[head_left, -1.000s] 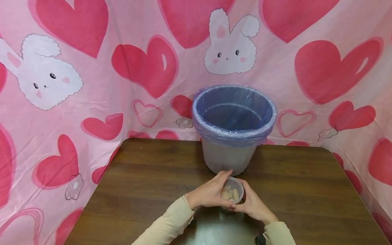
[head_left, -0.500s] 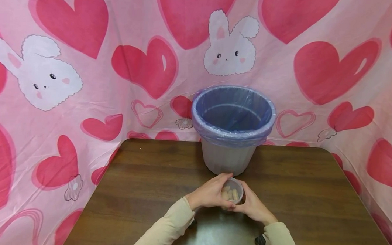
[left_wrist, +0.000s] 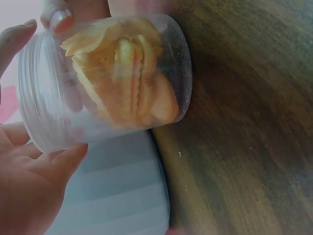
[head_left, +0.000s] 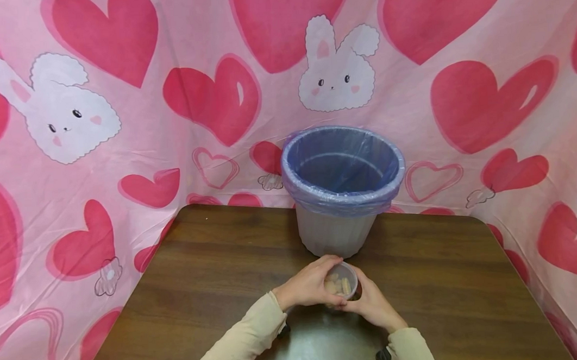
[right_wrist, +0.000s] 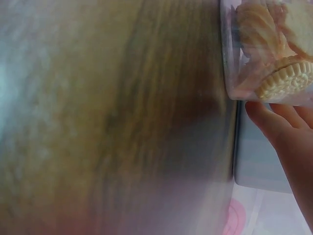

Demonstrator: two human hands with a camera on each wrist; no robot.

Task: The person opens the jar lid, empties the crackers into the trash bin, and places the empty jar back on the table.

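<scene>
Jar (left_wrist: 46, 93), biscuits (left_wrist: 129, 78) inside, held by left hand (head_left: 307, 285) and right hand (head_left: 375, 305).

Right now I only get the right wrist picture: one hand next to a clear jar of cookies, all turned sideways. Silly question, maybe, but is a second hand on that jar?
Observer: Yes. In the head view the left hand grips the jar too, across from the right hand.

Operator: Oh, nice! And what stands beyond the jar?

Observer: A pale bin; the head view shows its rim covered by a bluish plastic bag.

Operator: I see a bit of pink down in my corner. What's the whole pattern?

Observer: It's a pink cloth with hearts and, out of your sight, white rabbit faces.
</scene>
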